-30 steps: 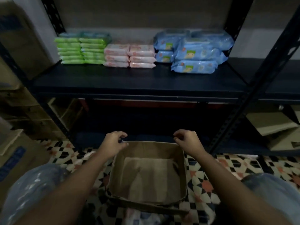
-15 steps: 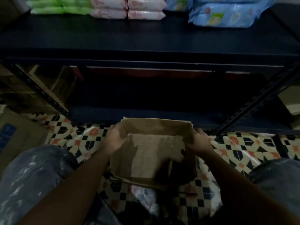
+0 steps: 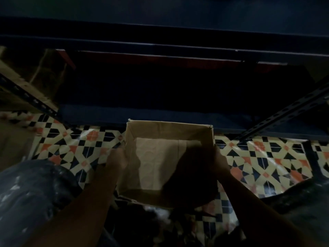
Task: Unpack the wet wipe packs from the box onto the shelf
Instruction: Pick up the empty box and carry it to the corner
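While both hands (image 3: 116, 162) grip its side edges, box (image 3: 170, 130) sits open.

Brown cardboard box (image 3: 160, 168) over cream, orange and navy geometric-patterned floor tiles (image 3: 263, 161).

floor (image 3: 263, 163): patterned tiles, cream/navy/orange | on it: cardboard box (image 3: 169, 130), open | behind: dark shelf (image 3: 160, 38)

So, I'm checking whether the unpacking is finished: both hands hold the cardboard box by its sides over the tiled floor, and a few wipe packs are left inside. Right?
Not quite. The head view shows the cardboard box with only its bare bottom showing where the light reaches; no wipe packs are visible inside, though one corner is in shadow. The rest holds: the left hand and right hand hold its sides over the tiled floor.
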